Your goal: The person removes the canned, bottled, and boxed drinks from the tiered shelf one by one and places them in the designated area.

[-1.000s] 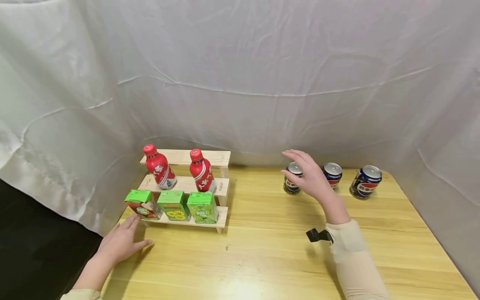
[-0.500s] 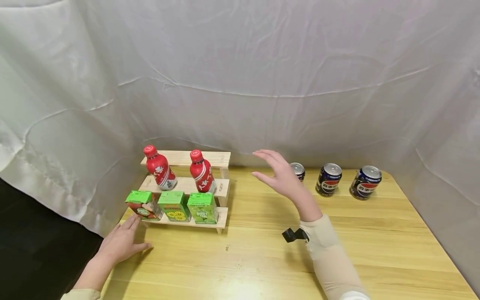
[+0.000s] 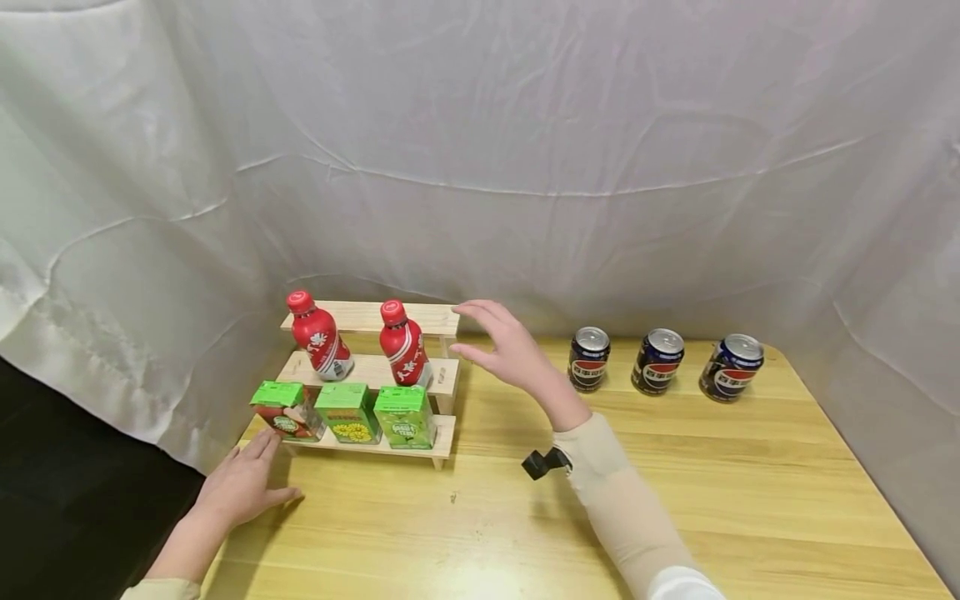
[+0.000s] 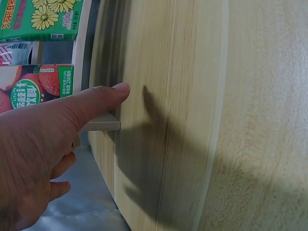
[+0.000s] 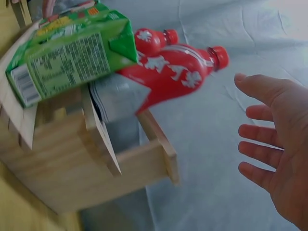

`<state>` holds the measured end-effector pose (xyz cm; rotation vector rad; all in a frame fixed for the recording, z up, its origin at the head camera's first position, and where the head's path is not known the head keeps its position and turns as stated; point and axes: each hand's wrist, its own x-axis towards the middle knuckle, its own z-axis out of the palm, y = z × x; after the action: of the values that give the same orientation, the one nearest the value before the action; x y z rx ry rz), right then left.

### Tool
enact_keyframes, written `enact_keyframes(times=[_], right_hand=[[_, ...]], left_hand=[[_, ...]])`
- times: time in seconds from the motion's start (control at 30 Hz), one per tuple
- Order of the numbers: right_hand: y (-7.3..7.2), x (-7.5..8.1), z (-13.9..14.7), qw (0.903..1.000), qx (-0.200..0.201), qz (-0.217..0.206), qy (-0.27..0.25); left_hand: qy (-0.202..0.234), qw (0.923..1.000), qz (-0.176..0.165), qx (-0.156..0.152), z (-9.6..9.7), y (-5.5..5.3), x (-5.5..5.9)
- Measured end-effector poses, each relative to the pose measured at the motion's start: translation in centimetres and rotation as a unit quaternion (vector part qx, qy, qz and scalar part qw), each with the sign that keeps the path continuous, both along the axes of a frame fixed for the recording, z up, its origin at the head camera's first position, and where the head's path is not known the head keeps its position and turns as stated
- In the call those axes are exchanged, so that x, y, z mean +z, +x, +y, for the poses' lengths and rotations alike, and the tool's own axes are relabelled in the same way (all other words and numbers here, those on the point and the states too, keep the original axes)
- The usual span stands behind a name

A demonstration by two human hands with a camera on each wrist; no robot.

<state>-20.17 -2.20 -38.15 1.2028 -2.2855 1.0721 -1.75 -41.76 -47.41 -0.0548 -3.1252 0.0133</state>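
Leftward to mid-frame comes the right hand (image 3: 516, 350), its grip spread near the right red bottle (image 3: 405, 343) on the wooden rack (image 3: 367, 367). Lower left, the left hand (image 3: 238, 487), thumb spread, lies by the lychee juice carton (image 3: 288, 415).

I see one wooden rack (image 3: 367, 316) with three steps, which stands in the left part of the scene, its lowest step at the near side. At the right end of the middle step, a red bottle (image 3: 404, 345) stands upright, capped. At the left end of the lowest step stands a carton (image 3: 288, 408), green on top, with red fruits printed on its front.
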Motion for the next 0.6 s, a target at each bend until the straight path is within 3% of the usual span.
enact_keyframes(times=[0.6], right_hand=[[0.3,0.0,-6.0,0.9960,0.009,-0.082,0.035]], left_hand=[[0.026,0.9997,-0.003,0.004,-0.1,0.1,0.0]])
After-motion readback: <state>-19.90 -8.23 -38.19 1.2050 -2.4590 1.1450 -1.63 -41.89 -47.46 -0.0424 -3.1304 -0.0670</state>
